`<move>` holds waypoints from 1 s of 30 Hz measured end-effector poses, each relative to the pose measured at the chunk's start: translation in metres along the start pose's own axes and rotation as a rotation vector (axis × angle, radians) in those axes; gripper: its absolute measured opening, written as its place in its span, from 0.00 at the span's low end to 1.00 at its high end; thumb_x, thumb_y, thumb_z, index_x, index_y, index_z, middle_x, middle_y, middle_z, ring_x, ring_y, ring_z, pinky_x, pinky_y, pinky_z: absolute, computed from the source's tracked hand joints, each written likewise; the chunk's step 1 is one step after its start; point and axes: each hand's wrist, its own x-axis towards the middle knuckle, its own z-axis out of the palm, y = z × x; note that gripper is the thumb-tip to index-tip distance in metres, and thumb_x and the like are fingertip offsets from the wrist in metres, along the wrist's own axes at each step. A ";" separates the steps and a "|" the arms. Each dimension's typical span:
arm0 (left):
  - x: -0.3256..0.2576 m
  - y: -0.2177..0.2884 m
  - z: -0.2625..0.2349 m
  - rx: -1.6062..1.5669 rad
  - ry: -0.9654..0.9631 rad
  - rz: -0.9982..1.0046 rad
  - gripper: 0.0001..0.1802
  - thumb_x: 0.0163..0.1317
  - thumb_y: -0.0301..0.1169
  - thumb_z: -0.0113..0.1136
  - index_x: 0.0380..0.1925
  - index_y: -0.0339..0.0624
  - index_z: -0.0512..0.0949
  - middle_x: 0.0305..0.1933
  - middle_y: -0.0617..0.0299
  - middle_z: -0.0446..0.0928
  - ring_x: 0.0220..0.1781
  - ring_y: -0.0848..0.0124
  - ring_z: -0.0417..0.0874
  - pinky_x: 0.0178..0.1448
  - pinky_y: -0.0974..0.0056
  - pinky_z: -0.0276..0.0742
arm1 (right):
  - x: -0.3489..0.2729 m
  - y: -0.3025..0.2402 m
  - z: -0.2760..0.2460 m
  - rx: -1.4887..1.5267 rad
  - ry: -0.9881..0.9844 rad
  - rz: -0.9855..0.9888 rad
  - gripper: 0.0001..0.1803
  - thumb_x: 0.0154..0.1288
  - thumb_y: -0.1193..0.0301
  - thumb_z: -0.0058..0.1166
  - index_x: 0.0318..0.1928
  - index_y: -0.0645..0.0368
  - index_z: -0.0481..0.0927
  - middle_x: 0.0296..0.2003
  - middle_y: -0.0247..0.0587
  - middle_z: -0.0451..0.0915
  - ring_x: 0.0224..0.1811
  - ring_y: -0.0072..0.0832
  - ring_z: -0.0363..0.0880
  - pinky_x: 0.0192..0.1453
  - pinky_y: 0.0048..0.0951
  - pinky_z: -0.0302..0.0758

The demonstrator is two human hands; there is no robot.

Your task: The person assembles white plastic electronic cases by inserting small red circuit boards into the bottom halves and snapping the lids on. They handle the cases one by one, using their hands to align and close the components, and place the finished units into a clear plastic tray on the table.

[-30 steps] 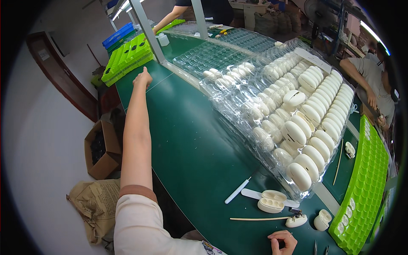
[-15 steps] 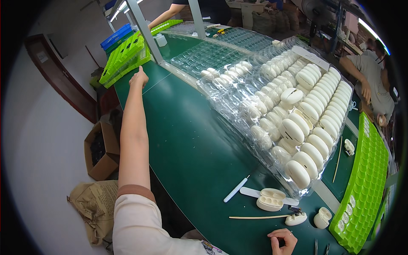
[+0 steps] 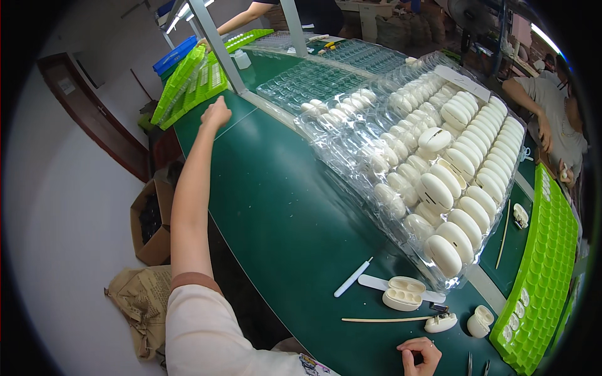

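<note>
My left hand (image 3: 216, 114) is stretched far forward over the green table (image 3: 269, 188), fingers curled in, with nothing visible in them. Just beyond it, apart from it, are the stacked lime-green trays (image 3: 204, 84), the upper one tilted up. My right hand (image 3: 420, 355) rests at the near edge, loosely bent, thumb and fingers apart, holding nothing. Close to it lie an oval white case (image 3: 441, 323) with a wooden stick (image 3: 382, 320), an opened white earbud case (image 3: 403, 294), a smaller opened white case (image 3: 480, 321) and tweezers (image 3: 469, 363).
Stacked clear blister trays (image 3: 351, 169) full of white oval cases fill the middle right. A long lime-green tray (image 3: 542, 269) borders the right. A white pen-like tool (image 3: 352, 278) lies nearby. A metal post (image 3: 219, 47) stands beyond my left hand. Other people work at the far side and right.
The upper lime-green tray has tipped up, uncovering white pieces in the one below. My left hand has shifted slightly right, its pointing finger now drawn in. My right hand stays in place.
</note>
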 end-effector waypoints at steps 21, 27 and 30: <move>-0.504 0.159 -0.003 -1.530 -0.551 2.193 0.09 0.56 0.32 0.53 0.19 0.45 0.70 0.10 0.65 0.66 0.11 0.65 0.70 0.15 0.62 0.62 | -0.001 -0.004 -0.004 0.011 -0.076 0.075 0.03 0.57 0.79 0.51 0.28 0.62 0.76 0.27 0.43 0.79 0.28 0.34 0.76 0.33 0.28 0.70; -0.501 0.162 0.002 -1.455 -0.558 2.247 0.12 0.57 0.31 0.50 0.15 0.44 0.67 0.11 0.59 0.67 0.13 0.62 0.71 0.17 0.61 0.64 | -0.002 -0.003 -0.003 -0.016 -0.089 0.070 0.03 0.57 0.78 0.52 0.28 0.62 0.77 0.27 0.42 0.79 0.28 0.36 0.76 0.34 0.29 0.71; -0.502 0.163 0.003 -1.461 -0.581 2.251 0.12 0.56 0.31 0.50 0.15 0.43 0.67 0.11 0.59 0.67 0.14 0.62 0.71 0.17 0.61 0.65 | -0.003 -0.002 -0.003 -0.030 -0.093 0.077 0.03 0.57 0.78 0.52 0.28 0.61 0.77 0.27 0.42 0.79 0.28 0.36 0.76 0.34 0.29 0.71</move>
